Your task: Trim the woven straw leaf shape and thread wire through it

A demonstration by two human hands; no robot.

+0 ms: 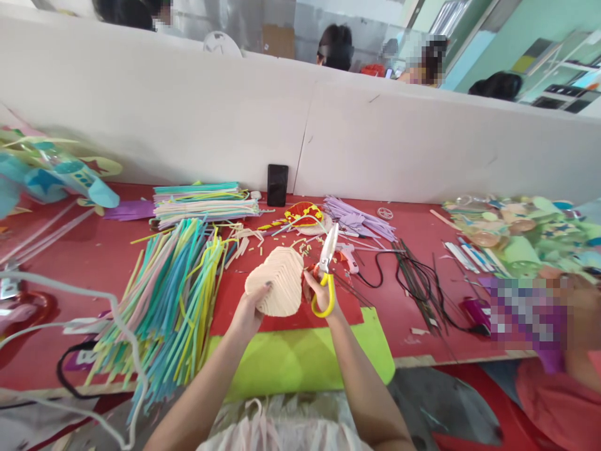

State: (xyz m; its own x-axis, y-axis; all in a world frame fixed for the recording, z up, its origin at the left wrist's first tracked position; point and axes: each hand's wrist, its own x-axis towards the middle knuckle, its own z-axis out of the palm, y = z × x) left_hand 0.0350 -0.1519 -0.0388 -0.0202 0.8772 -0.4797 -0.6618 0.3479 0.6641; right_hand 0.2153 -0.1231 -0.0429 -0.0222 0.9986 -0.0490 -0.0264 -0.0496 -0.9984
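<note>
Red tabletop (417, 227) underlies held scissors (325, 265) and ridged piece (282, 280).

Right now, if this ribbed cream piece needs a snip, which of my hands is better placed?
Your right hand, most likely: it holds the yellow-handled scissors beside the ribbed cream piece, which your left hand holds. The blades point away from you, so they'd probably need turning.
</note>
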